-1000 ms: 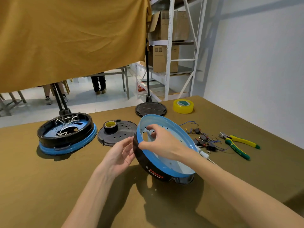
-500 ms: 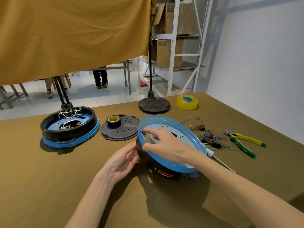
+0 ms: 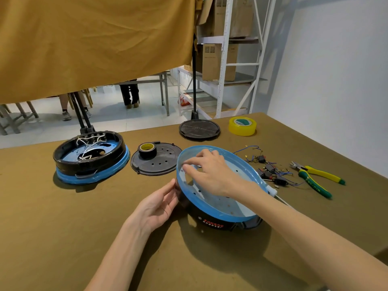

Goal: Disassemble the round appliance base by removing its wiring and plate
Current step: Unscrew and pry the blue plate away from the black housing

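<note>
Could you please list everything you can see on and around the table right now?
Appliance base: 1, black with blue rim, tilted, near centre.
Second base: 1, black and blue, white wires inside, far left.
Perforated plate: 1, black, between the bases.
Black tape roll: 1, yellow core, on that plate.
Yellow tape roll: 1, far right.
Stand foot: 1, black disc, far edge.
Loose wiring: a cluster, blue wires, black parts, right.
Pliers: 1, yellow-green handles, right.
Table: 1, olive.
Left hand: at the base's left side.
Right hand: inside the rim.

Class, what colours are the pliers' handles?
Yellow and green, on the pliers at the table's right, head view.
</note>
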Tool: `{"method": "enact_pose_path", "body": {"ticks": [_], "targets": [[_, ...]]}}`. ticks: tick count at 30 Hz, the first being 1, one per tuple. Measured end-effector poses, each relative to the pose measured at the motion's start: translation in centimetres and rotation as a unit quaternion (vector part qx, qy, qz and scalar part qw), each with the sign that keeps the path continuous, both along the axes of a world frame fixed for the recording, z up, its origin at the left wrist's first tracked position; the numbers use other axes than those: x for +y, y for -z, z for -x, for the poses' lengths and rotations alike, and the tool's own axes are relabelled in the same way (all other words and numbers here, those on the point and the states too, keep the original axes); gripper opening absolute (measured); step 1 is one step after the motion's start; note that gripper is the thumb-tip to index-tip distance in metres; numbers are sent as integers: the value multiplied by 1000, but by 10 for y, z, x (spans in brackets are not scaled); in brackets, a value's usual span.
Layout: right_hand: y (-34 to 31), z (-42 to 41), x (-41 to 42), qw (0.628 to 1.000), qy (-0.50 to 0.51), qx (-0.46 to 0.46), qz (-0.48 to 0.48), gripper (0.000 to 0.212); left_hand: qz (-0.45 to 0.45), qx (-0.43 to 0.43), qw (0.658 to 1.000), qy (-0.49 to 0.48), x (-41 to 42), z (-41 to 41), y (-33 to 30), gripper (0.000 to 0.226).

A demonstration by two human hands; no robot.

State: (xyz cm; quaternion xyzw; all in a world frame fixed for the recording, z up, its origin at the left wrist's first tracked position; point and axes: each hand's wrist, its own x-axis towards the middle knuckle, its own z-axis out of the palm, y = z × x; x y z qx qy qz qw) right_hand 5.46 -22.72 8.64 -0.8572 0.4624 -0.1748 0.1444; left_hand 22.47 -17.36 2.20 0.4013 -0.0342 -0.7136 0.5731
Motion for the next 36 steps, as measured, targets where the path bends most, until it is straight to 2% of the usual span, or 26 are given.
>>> {"method": "enact_pose_path", "body": {"ticks": [2, 6, 8, 14, 19, 22, 25, 27, 29, 31, 34, 36], "targets": [[3, -1, -5, 999, -8, -31, 24, 33, 2, 4, 1000, 0, 0, 0, -1, 36], [6, -5, -8, 994, -21, -94, 55, 17, -15, -65, 998, 20, 1, -1, -2, 36], [6, -7, -10, 992, -29, -105, 57, 12, -37, -38, 998, 18, 2, 2, -1, 42], [5, -9, -15, 993, -37, -104, 48, 10, -36, -3, 999, 20, 4, 3, -1, 43], [7, -8, -19, 993, -38, -80, 77, 11, -21, 21, 999, 16, 4, 9, -1, 44], [6, -4, -16, 991, -32, -121, 40, 18, -10, 23, 1000, 13, 3, 14, -2, 39], [2, -2, -5, 987, -28, -160, -12, 42, 0, 28, 1000, 2, 4, 16, -3, 37], [-2, 1, 6, 991, -36, -119, -55, 65, 12, 14, 1000, -4, 3, 16, -1, 43], [-6, 2, 15, 998, -42, -13, -36, 81, 30, 2, 1000, -8, 3, 14, -2, 43], [-14, 1, 18, 999, -46, -7, -6, 69, 58, -10, 998, -10, 2, 14, -8, 40], [-37, 6, 17, 990, -60, -123, -30, 37, 151, -30, 987, -36, -3, 13, -28, 39], [-50, 15, 13, 973, -72, -207, -68, 22, 234, -105, 965, -51, -6, 15, -44, 37]]}}
